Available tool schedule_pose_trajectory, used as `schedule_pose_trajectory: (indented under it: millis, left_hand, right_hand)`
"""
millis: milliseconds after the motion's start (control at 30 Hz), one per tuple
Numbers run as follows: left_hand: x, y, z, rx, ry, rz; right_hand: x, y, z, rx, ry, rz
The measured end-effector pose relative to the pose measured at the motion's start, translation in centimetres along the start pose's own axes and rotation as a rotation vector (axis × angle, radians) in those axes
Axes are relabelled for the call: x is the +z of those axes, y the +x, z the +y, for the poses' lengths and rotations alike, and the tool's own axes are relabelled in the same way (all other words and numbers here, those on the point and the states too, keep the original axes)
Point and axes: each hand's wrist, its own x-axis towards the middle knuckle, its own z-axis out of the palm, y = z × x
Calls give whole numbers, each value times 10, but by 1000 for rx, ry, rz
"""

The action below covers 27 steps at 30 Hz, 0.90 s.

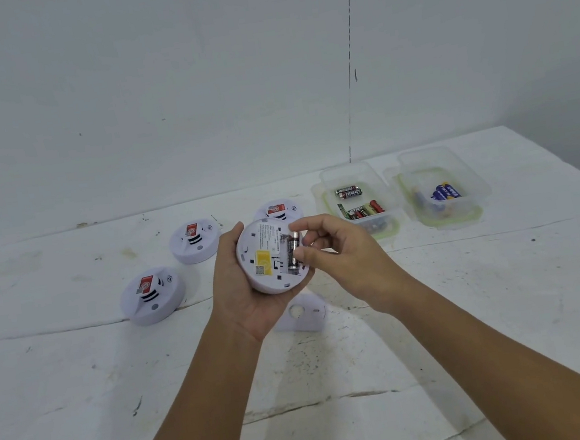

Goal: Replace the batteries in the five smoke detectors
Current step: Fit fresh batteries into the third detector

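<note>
My left hand (237, 294) grips a white smoke detector (265, 256) turned back side up, with a yellow label and an open battery bay. A black battery (294, 252) stands at the bay, and my right hand (337, 250) pinches it between thumb and forefinger. Three more white detectors lie face up on the table: one at the left (152, 295), one further back (193, 241), and one (281, 210) partly hidden behind the held one. A white cover plate (303, 313) lies on the table beneath my hands.
Two clear plastic tubs stand at the back right: one (357, 203) holds several red, green and black batteries, the other (444, 190) holds blue ones. The white table (341, 380) is scuffed and cracked. A pale wall runs along its far edge.
</note>
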Motion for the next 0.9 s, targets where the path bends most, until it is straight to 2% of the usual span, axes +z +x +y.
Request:
schedule_pose_trajectory:
  millis: [433, 667, 900]
  left_hand:
    - [-1, 2, -1, -17, 12, 7]
    - [5, 1, -2, -30, 36, -20]
    - [5, 0, -3, -40, 12, -23]
  right_hand:
    - [-1, -3, -4, 38, -38, -13]
    - [5, -6, -2, 6, 43, 119]
    - [4, -7, 1, 14, 100, 103]
